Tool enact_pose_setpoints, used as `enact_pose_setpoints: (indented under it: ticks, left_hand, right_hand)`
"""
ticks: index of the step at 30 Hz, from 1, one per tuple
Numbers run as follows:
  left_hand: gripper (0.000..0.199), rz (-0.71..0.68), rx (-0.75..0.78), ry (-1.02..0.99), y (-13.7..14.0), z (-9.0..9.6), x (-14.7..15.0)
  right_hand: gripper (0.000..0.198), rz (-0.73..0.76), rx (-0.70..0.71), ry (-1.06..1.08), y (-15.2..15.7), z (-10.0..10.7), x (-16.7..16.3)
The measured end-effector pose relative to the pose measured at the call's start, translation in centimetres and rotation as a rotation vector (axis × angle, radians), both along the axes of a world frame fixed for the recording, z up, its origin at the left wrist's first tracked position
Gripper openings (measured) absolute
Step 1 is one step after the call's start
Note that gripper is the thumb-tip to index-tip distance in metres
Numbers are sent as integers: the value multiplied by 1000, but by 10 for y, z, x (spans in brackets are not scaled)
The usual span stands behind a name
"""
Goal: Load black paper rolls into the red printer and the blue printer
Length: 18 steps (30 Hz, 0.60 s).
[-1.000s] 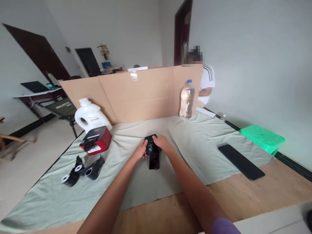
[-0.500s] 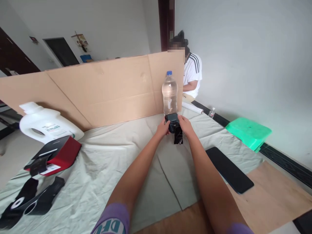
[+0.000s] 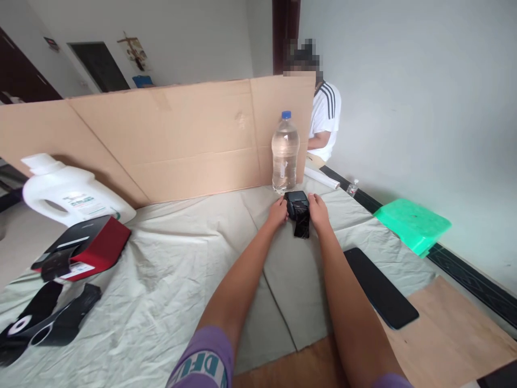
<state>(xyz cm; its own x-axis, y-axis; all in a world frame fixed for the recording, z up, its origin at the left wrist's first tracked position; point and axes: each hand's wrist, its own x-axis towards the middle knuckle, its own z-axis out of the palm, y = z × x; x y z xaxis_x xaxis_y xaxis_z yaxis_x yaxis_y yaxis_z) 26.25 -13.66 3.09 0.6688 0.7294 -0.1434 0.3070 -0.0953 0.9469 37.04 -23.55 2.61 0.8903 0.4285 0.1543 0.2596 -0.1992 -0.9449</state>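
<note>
In the head view, a small black box-shaped device [image 3: 298, 198] with a glossy black strip [image 3: 302, 222] hanging from its front rests on the cloth, just in front of a large clear water bottle [image 3: 285, 153] with a blue cap. My left hand [image 3: 278, 212] grips the device's left side with curled fingers. On the opposite side, my right hand [image 3: 319, 212] has its thumb and fingers against the right edge. Some of the fingertips are hidden behind the device.
A cardboard sheet [image 3: 194, 143] stands behind. At left are a white jug [image 3: 76, 196], a red-and-black device [image 3: 100, 248] and black rolls [image 3: 60, 323]. A phone [image 3: 382, 288], brown paper [image 3: 452, 334] and a green plastic box [image 3: 416, 223] are at right. A person [image 3: 327, 113] sits beyond.
The device has turned a little and shifted slightly right, showing its top more level. My left thumb has come off its front, and both hands now hold its sides. The camera view has shifted slightly.
</note>
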Motion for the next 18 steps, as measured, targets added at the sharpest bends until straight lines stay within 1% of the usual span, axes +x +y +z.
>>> enact_pose_setpoints:
  ticks: [2,4,5,7,9,11,13,15,16,17,18]
  left_hand:
    - [59,18,-2,-12,0,4,-36]
    - [59,42,54,-50,6,9,-93]
    - [57,69,106,-72,11,13,-129]
    - [54,142,247,-123,27,24,-213]
    - [47,270,439,-137,49,38,-304]
    - [40,486,626,-96,77,52,-393]
    - [39,749,710,-39,108,61,-468]
    - [45,988,629,65,140,63,-523]
    - [46,1062,556,100,155,62,-543]
    - [45,1093,480,114,169,59,-557]
    - [40,1094,423,116,181,56,-567]
  right_hand:
    - [67,-43,45,-43,-1,16,-8]
    - [66,-35,86,-140,0,35,-23]
    - [65,-8,105,-202,1,44,-33]
    - [62,81,137,-319,6,60,-61]
    - [57,214,162,-389,16,66,-100]
    - [50,381,164,-387,32,62,-150]
    - [42,561,149,-322,56,49,-208]
    - [36,715,159,-235,88,32,-270]
    - [35,790,172,-190,106,24,-301]
    - [34,852,171,-133,127,15,-332]
    - [34,895,172,-81,148,7,-362]
